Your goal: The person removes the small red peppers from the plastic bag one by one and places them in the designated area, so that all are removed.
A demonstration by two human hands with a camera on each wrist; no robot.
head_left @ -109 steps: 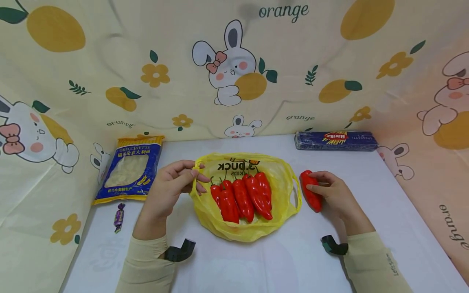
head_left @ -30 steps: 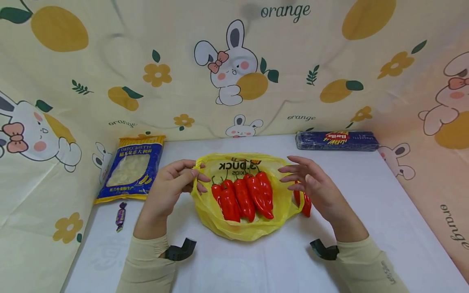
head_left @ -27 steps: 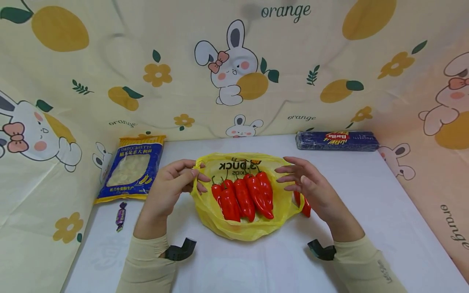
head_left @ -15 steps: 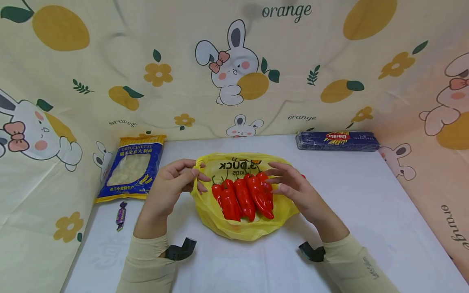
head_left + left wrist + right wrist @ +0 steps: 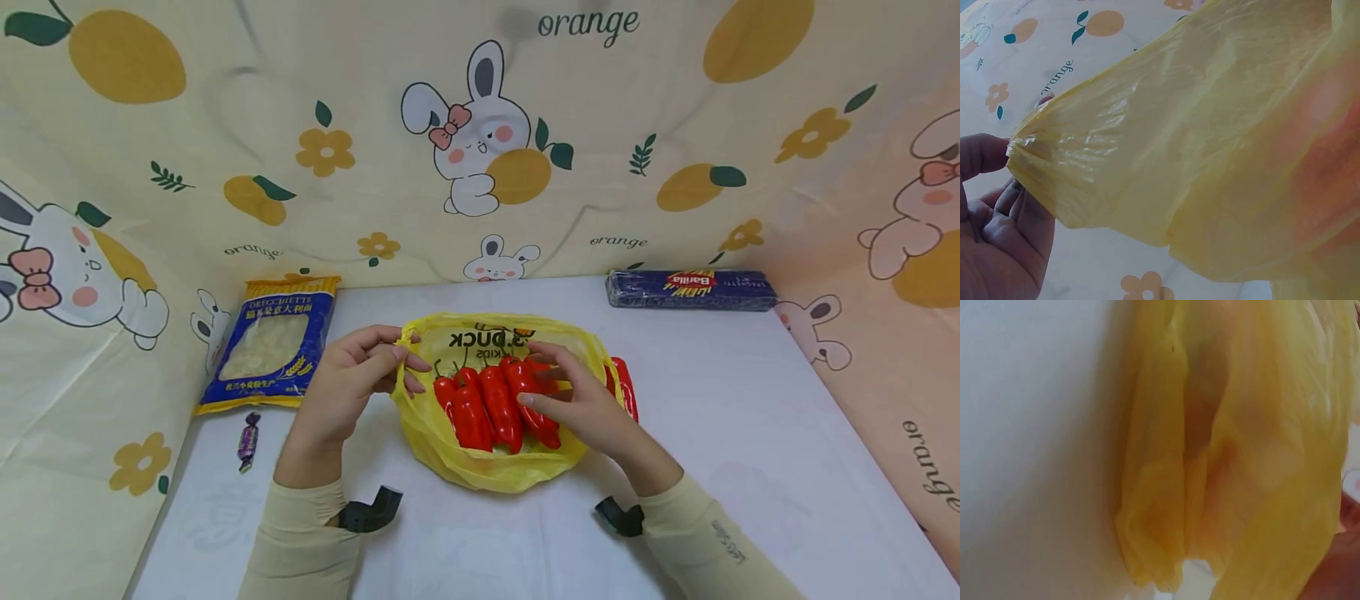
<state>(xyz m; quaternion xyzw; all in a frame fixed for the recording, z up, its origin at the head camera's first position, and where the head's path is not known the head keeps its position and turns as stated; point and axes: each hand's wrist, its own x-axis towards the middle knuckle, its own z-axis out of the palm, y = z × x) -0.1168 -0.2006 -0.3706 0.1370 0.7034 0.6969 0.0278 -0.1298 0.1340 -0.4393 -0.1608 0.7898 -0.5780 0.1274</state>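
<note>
In the head view, take the yellow bag [image 5: 480,475] as the clock's centre. It lies mouth open on the tabletop [image 5: 480,550], with several red peppers [image 5: 499,412] inside. The right hand [image 5: 596,408] comes in from 4 o'clock; compared with a few seconds ago, it is off the loose pepper [image 5: 625,387] at 3 o'clock and over the bagged ones — so the work seems to have turned from the pepper outside to those inside. Its fingers [image 5: 553,353] stand well apart from the thumb, astride the rightmost peppers; whether they touch one cannot be told. The left hand [image 5: 348,387] pinches the rim near 10 o'clock, as before. Farther off lie the orecchiette packet [image 5: 262,346] between 9 and 10, the wrapped sweet [image 5: 247,442] near 9 and the Barilla box [image 5: 692,289] at 2.

In the left wrist view, that pinch shows at 9 o'clock: thumb and fingers close on gathered plastic, stretching it into a taut fan. Red shows blurrily through it at 3.

In the right wrist view, the bag's folds fill the middle; only a sliver of the hand shows at 4 o'clock — its fingers cannot be judged there.
</note>
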